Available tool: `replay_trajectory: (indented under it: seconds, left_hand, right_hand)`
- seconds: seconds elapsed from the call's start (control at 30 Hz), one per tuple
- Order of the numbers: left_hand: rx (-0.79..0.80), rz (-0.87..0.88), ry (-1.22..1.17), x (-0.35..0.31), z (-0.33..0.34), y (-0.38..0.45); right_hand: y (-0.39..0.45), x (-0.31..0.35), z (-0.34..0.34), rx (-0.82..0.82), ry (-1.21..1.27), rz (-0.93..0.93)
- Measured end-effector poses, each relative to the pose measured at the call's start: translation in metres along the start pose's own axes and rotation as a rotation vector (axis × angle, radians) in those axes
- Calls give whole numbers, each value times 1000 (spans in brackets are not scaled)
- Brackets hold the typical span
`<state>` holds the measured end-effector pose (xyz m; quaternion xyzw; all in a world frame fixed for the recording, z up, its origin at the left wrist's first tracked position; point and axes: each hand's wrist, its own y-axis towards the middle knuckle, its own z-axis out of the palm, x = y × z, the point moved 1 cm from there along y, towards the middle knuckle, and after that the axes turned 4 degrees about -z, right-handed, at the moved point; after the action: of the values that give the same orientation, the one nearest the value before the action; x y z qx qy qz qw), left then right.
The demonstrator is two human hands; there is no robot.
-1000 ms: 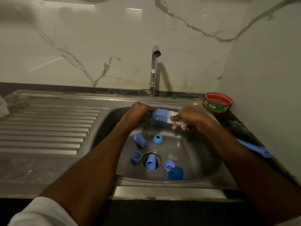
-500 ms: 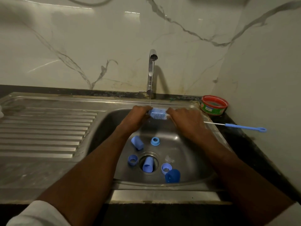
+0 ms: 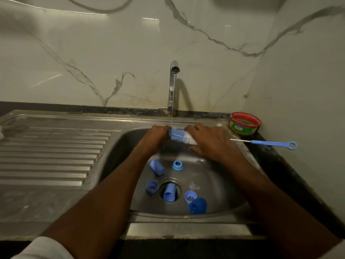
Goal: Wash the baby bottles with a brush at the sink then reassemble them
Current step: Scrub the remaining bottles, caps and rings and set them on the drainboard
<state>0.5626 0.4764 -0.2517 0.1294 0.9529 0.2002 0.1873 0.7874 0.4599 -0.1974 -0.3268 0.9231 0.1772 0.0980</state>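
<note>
Under the running tap (image 3: 174,85), both my hands hold a blue-and-white bottle brush (image 3: 179,136) across the back of the sink (image 3: 214,184). My left hand (image 3: 155,136) grips the tip of the bristle head. My right hand (image 3: 207,141) curls over the other end of the bristles; the blue handle (image 3: 272,143) sticks out to the right past it. On the sink floor lie a blue bottle (image 3: 157,167), another bottle (image 3: 169,192) over the drain, blue rings (image 3: 177,164) (image 3: 152,187) (image 3: 190,196), a dark blue cap (image 3: 197,205) and a clear nipple (image 3: 193,186).
A red-rimmed green tub (image 3: 244,124) stands on the dark counter at the back right, close to the side wall. The ribbed steel draining board (image 3: 52,152) stretches to the left of the sink. A marble wall rises behind the tap.
The brush has levelled out: its handle, low at the right a second ago, now points straight right. Both hands have shifted slightly towards the tap's stream.
</note>
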Motion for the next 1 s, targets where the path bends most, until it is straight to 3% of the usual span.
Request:
replay_trajectory:
  seconds: [0.13, 0.2, 0.27, 0.37, 0.4, 0.47, 0.57, 0.6, 0.7, 0.8, 0.87, 0.9, 1.0]
  left_hand:
    - [-37, -5, -55, 5, -5, 2]
    - [-46, 17, -56, 8, -3, 1]
    - [-52, 71, -42, 4, -3, -1]
    - [-105, 176, -19, -9, -8, 0]
    - [-129, 179, -11, -10, -9, 2]
    - [-119, 156, 13, -9, -6, 5]
    - [-56, 92, 6, -3, -3, -1]
    - [-63, 74, -13, -1, -4, -3]
    - [-84, 18, -63, 7, -9, -4]
    - [-129, 48, -46, 5, -10, -1]
    - [-185, 86, -50, 2, -9, -1]
    - [-199, 102, -47, 0, -10, -2]
    - [-228, 156, -49, -4, -10, -2]
  right_hand:
    - [4, 9, 11, -29, -203, 21]
    - [4, 12, 9, -12, -133, 87]
    - [6, 7, 2, 114, 269, 274]
    - [5, -3, -20, 400, 1236, 657]
    - [3, -5, -26, 429, 1346, 675]
    - [0, -5, -29, 350, 1178, 584]
    - [-2, -1, -15, -27, 521, 321]
    - [-3, -1, -10, -76, 396, 210]
    - [-4, 2, -4, -32, 137, -32]
    - [-1, 6, -4, -86, 98, 88]
    - [2, 10, -4, -112, 257, 241]
    - [4, 10, -7, -58, 455, 345]
    - [7, 4, -20, 234, 1296, 759]
